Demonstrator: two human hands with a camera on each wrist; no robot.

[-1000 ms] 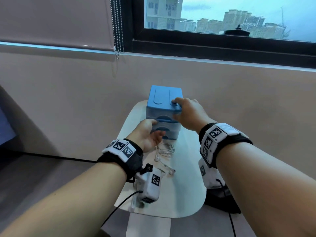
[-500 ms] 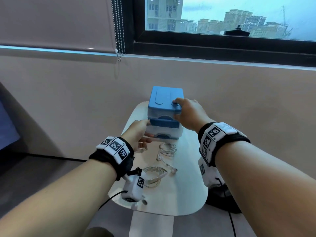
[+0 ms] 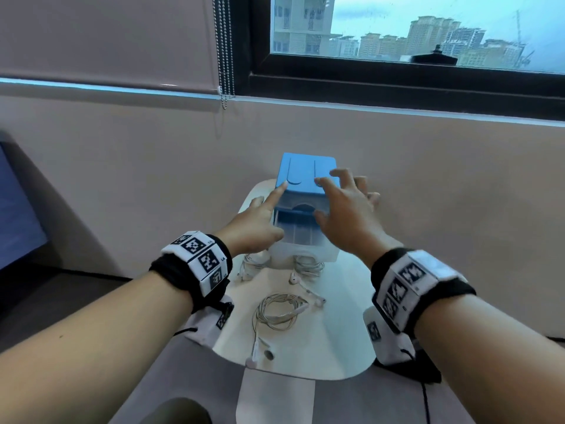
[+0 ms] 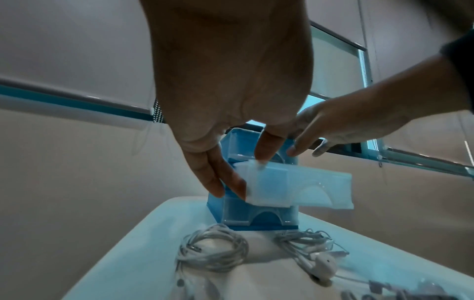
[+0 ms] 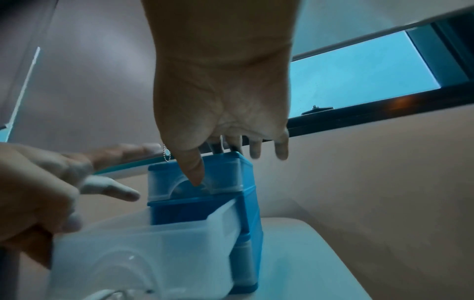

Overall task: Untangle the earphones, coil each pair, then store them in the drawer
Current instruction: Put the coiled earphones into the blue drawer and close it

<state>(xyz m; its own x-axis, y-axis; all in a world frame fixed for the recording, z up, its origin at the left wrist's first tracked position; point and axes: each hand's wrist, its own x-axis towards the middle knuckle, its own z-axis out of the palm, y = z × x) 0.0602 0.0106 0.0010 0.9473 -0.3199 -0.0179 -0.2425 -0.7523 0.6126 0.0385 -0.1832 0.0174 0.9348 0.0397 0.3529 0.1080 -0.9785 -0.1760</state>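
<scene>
At the table's (image 3: 336, 347) far edge stands the box (image 3: 305, 172), its drawer (image 3: 301, 240) pulled out. Left hand (image 3: 255, 226) touches the drawer's side, fingers straight; right hand (image 3: 345, 215) hovers spread, empty. Three coiled earphones (image 3: 279, 310) lie just before the drawer.

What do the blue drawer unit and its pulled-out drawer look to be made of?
The blue drawer unit looks like opaque moulded plastic with a smooth, slightly glossy finish and rounded edges. The pulled-out drawer looks like frosted translucent plastic: the blue body shows dimly through its walls. Both are guesses from appearance only.
</scene>
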